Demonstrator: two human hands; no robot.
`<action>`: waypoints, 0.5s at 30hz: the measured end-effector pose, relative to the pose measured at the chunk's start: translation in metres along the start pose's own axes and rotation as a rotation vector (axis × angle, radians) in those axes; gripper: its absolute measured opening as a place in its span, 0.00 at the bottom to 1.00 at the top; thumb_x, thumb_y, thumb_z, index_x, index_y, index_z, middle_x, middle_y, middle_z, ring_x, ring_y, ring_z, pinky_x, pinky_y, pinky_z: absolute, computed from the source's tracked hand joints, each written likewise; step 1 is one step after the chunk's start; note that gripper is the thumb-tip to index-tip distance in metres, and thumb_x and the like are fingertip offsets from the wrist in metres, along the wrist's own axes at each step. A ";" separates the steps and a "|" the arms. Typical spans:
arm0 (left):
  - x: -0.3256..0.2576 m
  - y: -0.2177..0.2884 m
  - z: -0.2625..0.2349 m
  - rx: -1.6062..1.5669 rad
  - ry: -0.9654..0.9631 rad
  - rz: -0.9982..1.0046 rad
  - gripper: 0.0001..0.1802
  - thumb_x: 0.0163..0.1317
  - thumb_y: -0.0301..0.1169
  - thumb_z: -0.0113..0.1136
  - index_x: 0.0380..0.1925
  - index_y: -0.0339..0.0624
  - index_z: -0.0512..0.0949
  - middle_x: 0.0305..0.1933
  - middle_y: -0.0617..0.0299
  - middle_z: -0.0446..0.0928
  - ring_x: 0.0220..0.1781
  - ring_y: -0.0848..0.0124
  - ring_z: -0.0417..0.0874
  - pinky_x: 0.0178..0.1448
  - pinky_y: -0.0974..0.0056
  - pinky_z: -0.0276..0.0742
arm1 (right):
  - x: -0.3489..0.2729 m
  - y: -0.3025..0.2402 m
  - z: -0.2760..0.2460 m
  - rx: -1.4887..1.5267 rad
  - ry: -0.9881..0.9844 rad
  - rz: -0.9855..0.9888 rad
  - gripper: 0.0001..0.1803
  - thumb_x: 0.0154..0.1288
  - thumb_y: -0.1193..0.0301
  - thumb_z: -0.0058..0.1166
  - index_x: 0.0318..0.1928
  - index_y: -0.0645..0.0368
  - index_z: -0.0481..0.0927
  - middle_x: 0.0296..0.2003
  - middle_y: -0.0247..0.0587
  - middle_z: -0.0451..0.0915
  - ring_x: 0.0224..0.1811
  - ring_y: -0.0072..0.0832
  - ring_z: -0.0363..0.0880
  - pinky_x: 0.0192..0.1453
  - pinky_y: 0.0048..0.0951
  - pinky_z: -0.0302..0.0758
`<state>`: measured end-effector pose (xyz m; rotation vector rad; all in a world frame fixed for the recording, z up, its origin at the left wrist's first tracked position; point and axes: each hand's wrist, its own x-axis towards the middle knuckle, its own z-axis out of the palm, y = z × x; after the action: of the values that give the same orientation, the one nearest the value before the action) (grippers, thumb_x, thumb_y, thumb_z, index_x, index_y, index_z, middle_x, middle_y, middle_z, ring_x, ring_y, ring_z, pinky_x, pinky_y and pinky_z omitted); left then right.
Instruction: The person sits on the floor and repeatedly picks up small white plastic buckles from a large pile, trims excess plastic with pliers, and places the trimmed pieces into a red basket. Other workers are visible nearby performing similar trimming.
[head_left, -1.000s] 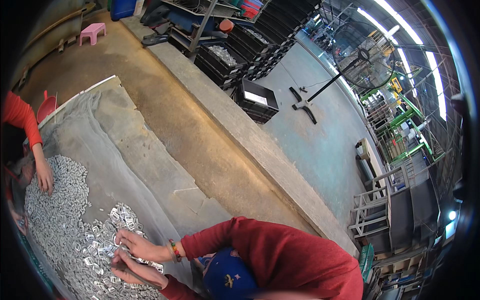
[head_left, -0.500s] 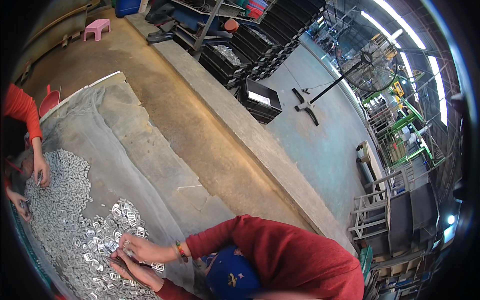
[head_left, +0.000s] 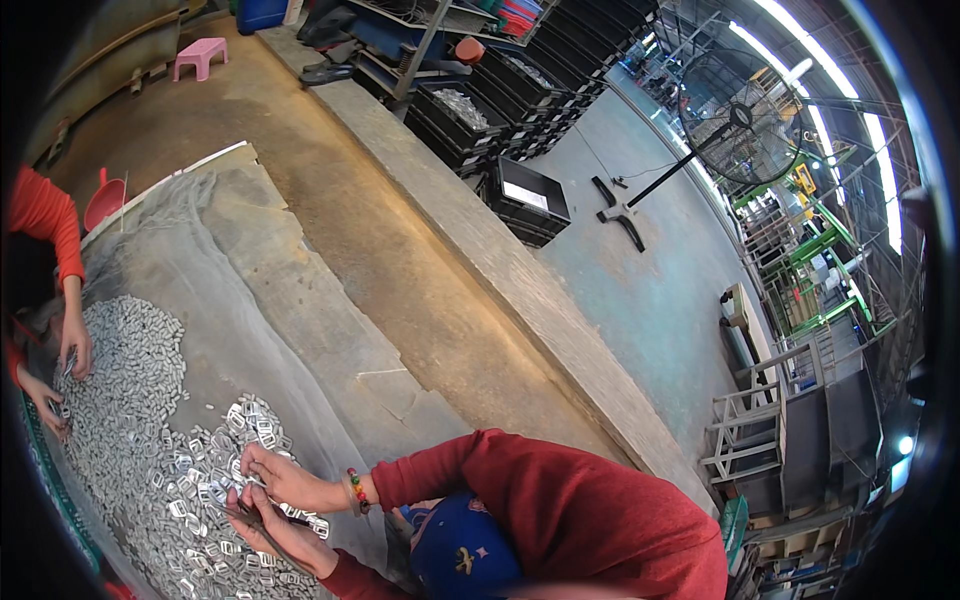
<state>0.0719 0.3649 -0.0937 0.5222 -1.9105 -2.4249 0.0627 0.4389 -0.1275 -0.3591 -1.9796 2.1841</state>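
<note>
At the frame's lower left, buckles point(head_left: 178, 508) lie beneath and left of the curled right hand point(head_left: 290, 484), nearer their upper end, and the curled left hand point(head_left: 288, 543), nearer their lower; whether either grips one, I cannot tell.

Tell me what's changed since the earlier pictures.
The upper hand of the far-left co-worker has drawn leftward over the small grey parts, fingers now bunched, apparently pinching something; the lower hand has come into clearer view. The hands of the person in the blue cap stay together over the metal buckles. The pink stool, black crate and floor fan stayed put; the whole view shifted slightly.
</note>
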 end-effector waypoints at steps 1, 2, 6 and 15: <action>0.002 -0.001 -0.002 -0.041 0.016 -0.043 0.19 0.62 0.25 0.62 0.52 0.37 0.72 0.45 0.58 0.76 0.43 0.73 0.77 0.47 0.68 0.72 | 0.001 -0.004 -0.001 0.009 -0.032 0.032 0.06 0.72 0.76 0.38 0.46 0.59 0.67 0.34 0.38 0.70 0.40 0.31 0.71 0.47 0.32 0.70; 0.006 -0.001 -0.006 -0.081 0.034 -0.086 0.19 0.62 0.26 0.62 0.52 0.38 0.72 0.44 0.59 0.77 0.42 0.74 0.77 0.43 0.70 0.72 | 0.002 -0.009 -0.003 0.020 -0.055 0.051 0.06 0.72 0.76 0.38 0.46 0.59 0.67 0.33 0.37 0.70 0.37 0.30 0.70 0.44 0.30 0.70; 0.009 -0.002 -0.007 -0.172 -0.042 -0.206 0.18 0.63 0.24 0.61 0.52 0.39 0.72 0.44 0.59 0.77 0.39 0.77 0.79 0.34 0.75 0.72 | 0.006 -0.019 -0.014 0.576 -0.340 0.583 0.07 0.74 0.73 0.36 0.46 0.56 0.69 0.29 0.32 0.69 0.28 0.20 0.66 0.29 0.23 0.65; -0.008 0.022 0.010 0.245 -0.026 0.212 0.21 0.65 0.28 0.60 0.56 0.33 0.69 0.43 0.52 0.76 0.46 0.67 0.78 0.53 0.62 0.73 | 0.006 -0.002 0.005 0.255 -0.027 0.105 0.06 0.77 0.68 0.39 0.46 0.52 0.70 0.24 0.26 0.62 0.24 0.15 0.59 0.24 0.21 0.59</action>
<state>0.0720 0.3707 -0.0690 0.2745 -2.1640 -2.0942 0.0552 0.4361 -0.1257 -0.4048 -1.7002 2.4813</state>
